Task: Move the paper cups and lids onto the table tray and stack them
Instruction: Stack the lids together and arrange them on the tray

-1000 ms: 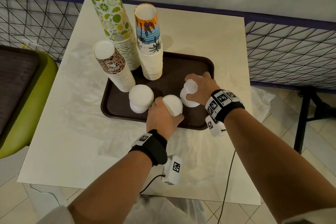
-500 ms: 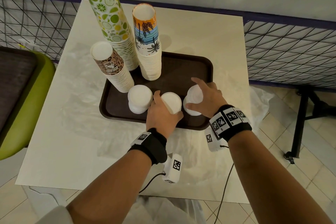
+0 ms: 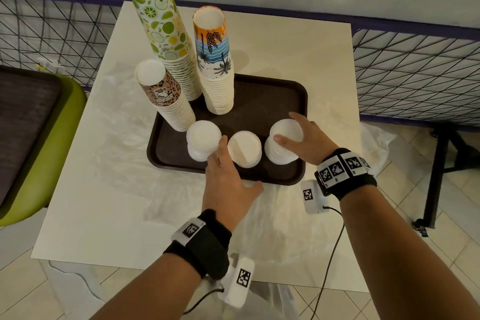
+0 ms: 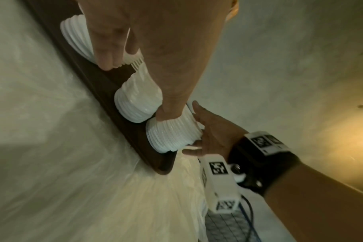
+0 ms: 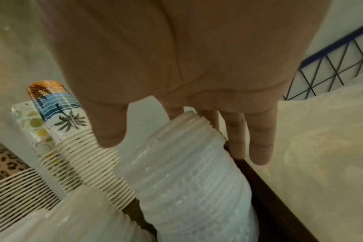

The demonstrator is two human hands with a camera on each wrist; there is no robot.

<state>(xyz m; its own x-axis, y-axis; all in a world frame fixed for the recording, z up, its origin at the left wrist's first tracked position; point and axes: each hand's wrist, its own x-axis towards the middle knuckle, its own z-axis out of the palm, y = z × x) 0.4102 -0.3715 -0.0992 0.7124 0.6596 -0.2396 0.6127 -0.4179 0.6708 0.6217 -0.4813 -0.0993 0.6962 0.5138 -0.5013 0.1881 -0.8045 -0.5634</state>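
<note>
A dark brown tray [image 3: 272,96] holds three tall cup stacks: lime-print [image 3: 166,34], palm-print [image 3: 214,60] and leopard-print [image 3: 163,93]. Three white lid stacks stand in a row along its near edge: left [image 3: 203,140], middle [image 3: 244,148] and right [image 3: 284,143]. My left hand [image 3: 231,176] lies relaxed at the near rim, its forefinger reaching up between the left and middle lids and holding nothing. My right hand [image 3: 302,135] is spread round the right lid stack [image 5: 186,180] with straight fingers behind it and the thumb at its top.
The tray sits on a small cream table [image 3: 285,54] with crumpled clear plastic [image 3: 272,218] under and before it. A green seat [image 3: 39,163] stands left. A wire fence [image 3: 415,73] runs behind, with a black table leg [image 3: 439,163] at the right.
My left hand has let go of the middle lid stack and drawn back toward me. My right hand has loosened from gripping the right lid stack to spread, straight fingers.
</note>
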